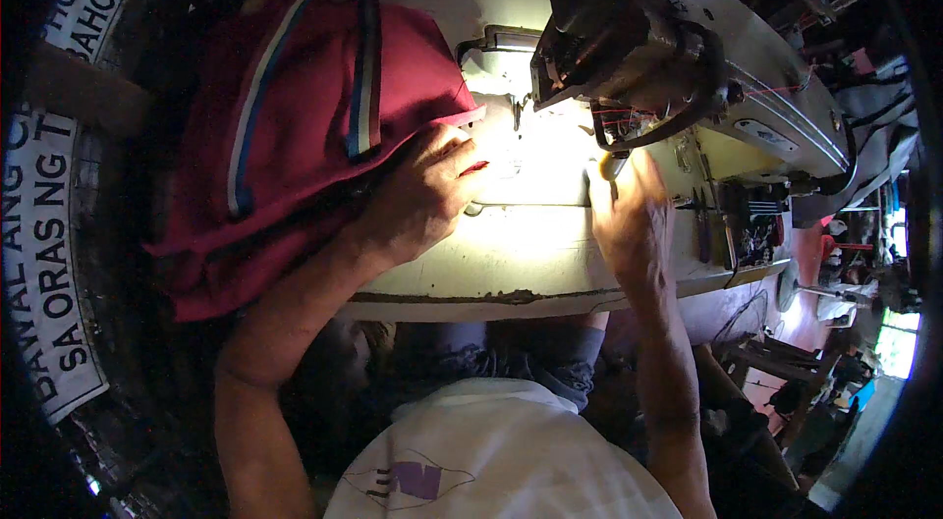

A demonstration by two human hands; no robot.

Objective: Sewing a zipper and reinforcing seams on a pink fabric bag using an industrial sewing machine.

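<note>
A dark red cloth bag [305,97] with striped blue, white and black strap handles lies on the left of the sewing table. Closed round its right edge is my left hand [422,190], a bit of red cloth showing by the fingertips. The needle area of a sewing machine [609,48] is just beyond, brightly lit. Below the machine head, my right hand [634,215] is closed at the fingers on a small yellowish thing [611,165], whose kind glare and the fingers hide. Red thread [629,114] runs by the machine head above that hand.
The pale table [471,269] has a worn front edge close to my lap. Small tools [700,219] and a dark tray [756,229] sit at its right. Signs [54,254] stand at the far left. Clutter fills the right side behind the machine.
</note>
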